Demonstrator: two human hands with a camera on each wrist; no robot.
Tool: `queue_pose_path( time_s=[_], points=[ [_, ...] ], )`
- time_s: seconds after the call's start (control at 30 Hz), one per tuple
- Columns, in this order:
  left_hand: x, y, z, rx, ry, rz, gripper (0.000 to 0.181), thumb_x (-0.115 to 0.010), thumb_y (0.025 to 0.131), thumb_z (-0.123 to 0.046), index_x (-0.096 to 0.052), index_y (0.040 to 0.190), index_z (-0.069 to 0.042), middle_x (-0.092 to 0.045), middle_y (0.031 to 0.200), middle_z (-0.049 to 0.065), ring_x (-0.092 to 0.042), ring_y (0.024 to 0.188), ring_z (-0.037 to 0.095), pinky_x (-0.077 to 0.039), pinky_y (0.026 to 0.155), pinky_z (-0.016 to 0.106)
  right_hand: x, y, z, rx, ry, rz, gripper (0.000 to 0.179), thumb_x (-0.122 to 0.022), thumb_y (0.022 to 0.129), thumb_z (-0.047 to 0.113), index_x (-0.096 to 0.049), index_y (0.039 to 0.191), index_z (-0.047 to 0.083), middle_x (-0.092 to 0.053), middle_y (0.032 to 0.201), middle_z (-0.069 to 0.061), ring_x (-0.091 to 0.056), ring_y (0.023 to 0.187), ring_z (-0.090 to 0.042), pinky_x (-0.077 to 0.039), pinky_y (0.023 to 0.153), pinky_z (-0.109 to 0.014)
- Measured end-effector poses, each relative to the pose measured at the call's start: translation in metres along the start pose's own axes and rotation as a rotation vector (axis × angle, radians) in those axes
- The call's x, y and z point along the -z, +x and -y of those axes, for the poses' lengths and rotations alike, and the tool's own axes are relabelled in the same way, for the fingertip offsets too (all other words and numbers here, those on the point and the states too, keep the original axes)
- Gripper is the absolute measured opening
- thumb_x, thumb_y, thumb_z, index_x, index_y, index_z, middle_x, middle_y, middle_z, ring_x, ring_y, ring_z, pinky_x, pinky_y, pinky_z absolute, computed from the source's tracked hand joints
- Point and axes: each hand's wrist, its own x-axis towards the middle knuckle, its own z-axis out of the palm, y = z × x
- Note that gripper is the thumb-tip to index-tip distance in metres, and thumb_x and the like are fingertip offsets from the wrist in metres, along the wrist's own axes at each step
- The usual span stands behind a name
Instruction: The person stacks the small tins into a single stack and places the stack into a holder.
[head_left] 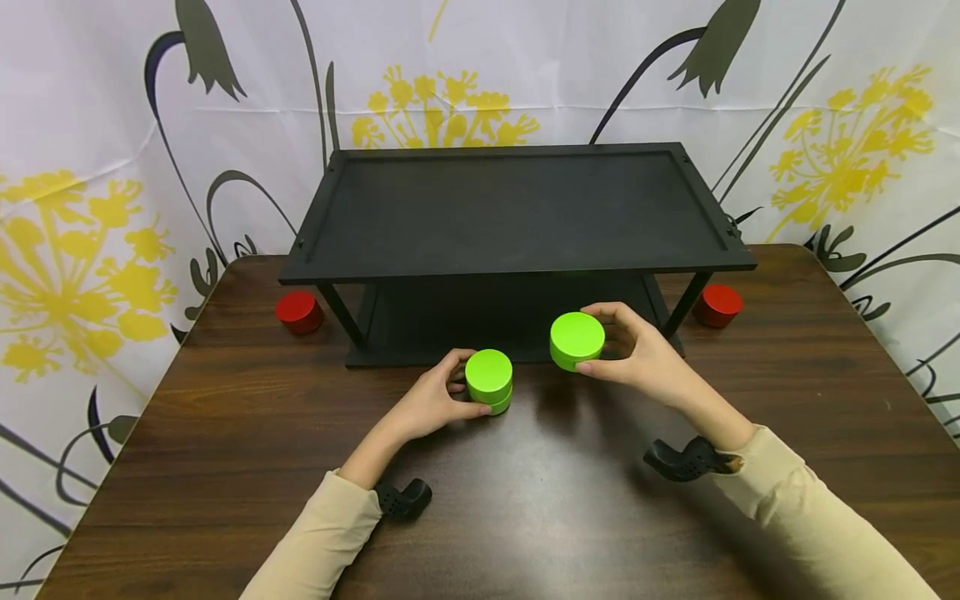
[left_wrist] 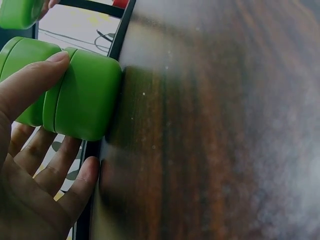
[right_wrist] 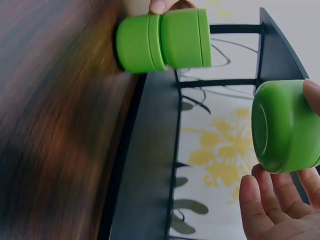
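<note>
In the head view's middle, the left hand (head_left: 431, 404) holds two stacked green cans (head_left: 489, 382); the right hand (head_left: 641, 358) grips a third, lifted can (head_left: 576, 342). The head view hides its bottom (right_wrist: 259, 125); the right wrist view shows that, though its top (head_left: 577, 326) seems cut off there.

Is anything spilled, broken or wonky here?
No, nothing stands out. The two stacked round green tubs in the left hand look lined up, the right hand holds another green tub, and two round red tubs flank the black rectangular rack. I see no spills or breaks.
</note>
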Motion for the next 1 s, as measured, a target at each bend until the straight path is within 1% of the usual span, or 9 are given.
queue_pose_path(
  time_s=[0.17,0.23,0.4,0.5,0.73,1.0],
  points=[
    [0.0,0.0,-0.001,-0.004,-0.007,0.004,0.074,-0.078,0.079,-0.019,-0.037,0.14,-0.008,-0.047,0.141,0.015,-0.052,0.126,0.033,-0.047,0.105,0.044,-0.012,0.006,0.003,0.031,0.009,0.024,0.062,-0.076,0.078,0.002,-0.044,0.132,0.003,-0.051,0.131,-0.014,-0.058,0.113,-0.023,-0.05,0.093,-0.019],
    [0.0,0.0,-0.001,-0.004,-0.014,0.007,0.074,-0.078,0.079,-0.019,-0.037,0.14,-0.007,-0.046,0.14,0.015,-0.052,0.126,0.033,-0.047,0.105,0.044,-0.017,0.007,0.005,0.04,0.027,0.035,0.061,-0.075,0.079,0.003,-0.044,0.132,0.002,-0.051,0.131,-0.015,-0.058,0.113,-0.026,-0.05,0.094,-0.022],
    [0.001,0.0,-0.002,-0.01,-0.032,0.014,0.074,-0.078,0.08,-0.018,-0.036,0.14,-0.006,-0.045,0.141,0.017,-0.051,0.127,0.035,-0.047,0.105,0.044,-0.029,0.01,0.005,0.038,0.08,0.053,0.063,-0.076,0.078,0.001,-0.044,0.133,0.003,-0.052,0.131,-0.015,-0.059,0.112,-0.023,-0.052,0.093,-0.025],
    [0.001,0.0,-0.002,-0.013,-0.038,0.017,0.074,-0.078,0.08,-0.018,-0.036,0.14,-0.006,-0.045,0.14,0.017,-0.051,0.127,0.035,-0.047,0.105,0.043,-0.034,0.012,0.004,0.035,0.108,0.065,0.065,-0.076,0.077,0.0,-0.044,0.134,0.004,-0.051,0.132,-0.014,-0.059,0.113,-0.024,-0.053,0.093,-0.027],
    [0.001,0.001,0.0,-0.018,-0.043,0.026,0.072,-0.077,0.081,-0.018,-0.036,0.14,-0.007,-0.046,0.14,0.016,-0.051,0.128,0.034,-0.046,0.106,0.044,-0.046,0.018,0.004,0.048,0.118,0.084,0.065,-0.075,0.079,0.002,-0.043,0.135,0.005,-0.051,0.134,-0.016,-0.058,0.116,-0.031,-0.052,0.097,-0.04],
    [0.001,0.0,0.0,0.0,-0.037,0.036,0.073,-0.076,0.082,-0.02,-0.035,0.141,-0.007,-0.043,0.142,0.017,-0.05,0.128,0.035,-0.046,0.106,0.044,-0.058,0.024,0.006,0.05,0.132,0.112,0.064,-0.074,0.079,0.001,-0.043,0.135,0.003,-0.051,0.135,-0.017,-0.057,0.118,-0.032,-0.05,0.1,-0.044]
  ],
)
